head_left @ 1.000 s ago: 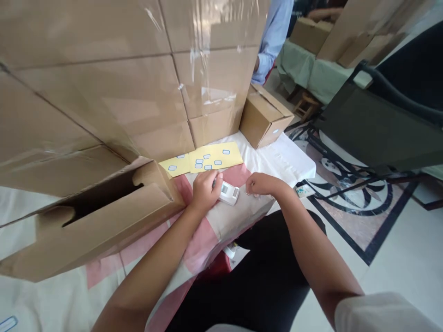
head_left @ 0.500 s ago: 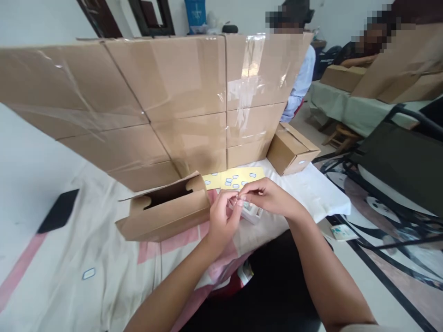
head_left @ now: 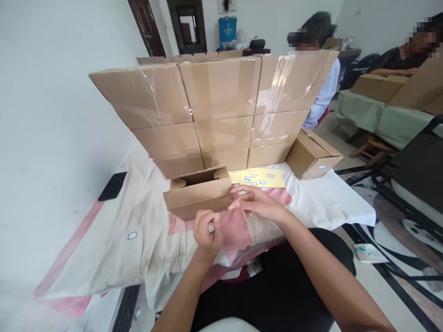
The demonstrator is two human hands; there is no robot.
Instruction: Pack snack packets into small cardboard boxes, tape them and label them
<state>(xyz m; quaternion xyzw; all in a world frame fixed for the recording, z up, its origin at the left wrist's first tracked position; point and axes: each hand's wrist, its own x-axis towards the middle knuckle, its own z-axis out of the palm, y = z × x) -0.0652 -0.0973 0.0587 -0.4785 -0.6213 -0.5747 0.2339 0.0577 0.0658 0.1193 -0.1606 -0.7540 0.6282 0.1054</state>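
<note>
My left hand point(head_left: 208, 231) is closed in a pinch, thumb against bent fingers, above the cloth in front of the open cardboard box point(head_left: 200, 196). Whatever it pinches is too small or hidden to make out. To its right, my right hand point(head_left: 258, 203) has its fingers stretched and somewhat apart, with nothing plainly in them. Its fingertips are near the box's right end. Beyond that hand lies a yellow sheet point(head_left: 281, 180) with several small blue-edged white labels on it.
A wall of taped cardboard boxes point(head_left: 221, 92) stands behind the work area. A closed carton point(head_left: 311, 157) sits at the right, a black flat object point(head_left: 112, 185) at the left. One loose label point(head_left: 132, 235) lies on the cloth point(head_left: 104, 249). Two people sit beyond.
My hands have come apart; the left has moved down and left of the right. The small white box under my hands no longer shows. The view has swung left.
</note>
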